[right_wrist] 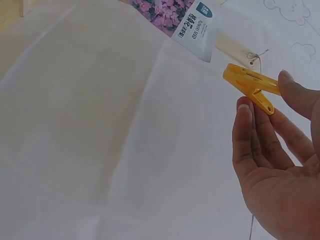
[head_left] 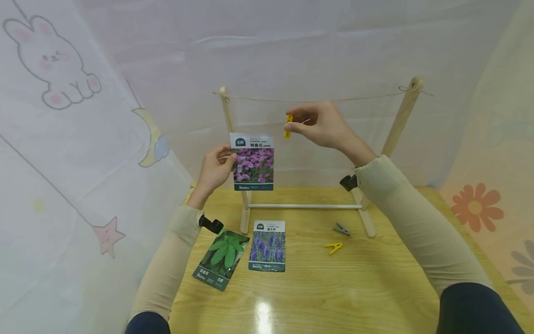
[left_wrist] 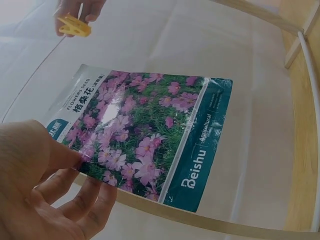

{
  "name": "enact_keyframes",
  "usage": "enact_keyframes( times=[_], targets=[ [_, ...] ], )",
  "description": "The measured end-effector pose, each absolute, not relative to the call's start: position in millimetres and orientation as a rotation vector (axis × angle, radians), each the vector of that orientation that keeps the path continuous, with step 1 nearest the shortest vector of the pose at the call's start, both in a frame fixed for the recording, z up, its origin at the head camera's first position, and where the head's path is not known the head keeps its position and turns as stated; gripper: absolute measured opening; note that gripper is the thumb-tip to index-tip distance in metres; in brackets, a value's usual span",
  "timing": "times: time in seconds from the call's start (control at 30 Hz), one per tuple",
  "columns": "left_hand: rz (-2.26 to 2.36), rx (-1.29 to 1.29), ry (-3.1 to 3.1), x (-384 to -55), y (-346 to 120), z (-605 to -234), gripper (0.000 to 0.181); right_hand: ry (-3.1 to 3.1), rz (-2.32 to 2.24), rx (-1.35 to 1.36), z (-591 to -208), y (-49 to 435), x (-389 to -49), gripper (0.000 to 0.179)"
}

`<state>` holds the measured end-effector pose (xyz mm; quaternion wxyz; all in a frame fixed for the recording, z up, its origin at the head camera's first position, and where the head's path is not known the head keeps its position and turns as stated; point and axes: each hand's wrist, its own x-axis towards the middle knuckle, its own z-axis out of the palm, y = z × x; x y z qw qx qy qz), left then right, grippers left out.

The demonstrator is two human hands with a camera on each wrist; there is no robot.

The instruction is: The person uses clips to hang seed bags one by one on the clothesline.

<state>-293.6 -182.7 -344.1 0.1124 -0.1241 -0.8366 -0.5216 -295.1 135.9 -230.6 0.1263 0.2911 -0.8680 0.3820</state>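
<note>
My left hand pinches a flower seed packet by its left edge and holds it upright, pink blossoms facing me. In the left wrist view the thumb lies over the packet's front, with the fingers behind it. Up and to the right, my right hand pinches a yellow clothespin by its handle ends between thumb and fingers. The clothespin points toward the packet in the right wrist view, apart from it. A thin string runs just above both hands.
Wooden posts carry the string over the table. A purple-flower packet and a green-leaf packet lie at the front left. Right of them are a grey clothespin and another yellow clothespin. A white rod joins the stand's feet.
</note>
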Motion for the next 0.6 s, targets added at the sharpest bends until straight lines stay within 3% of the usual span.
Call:
enact_keyframes(
  times=[0.6],
  targets=[
    [-1.478,-0.403,-2.399,-299,-173,-330,0.040,-2.534,1.050,0.898,-204,114,-300,0.036]
  ],
)
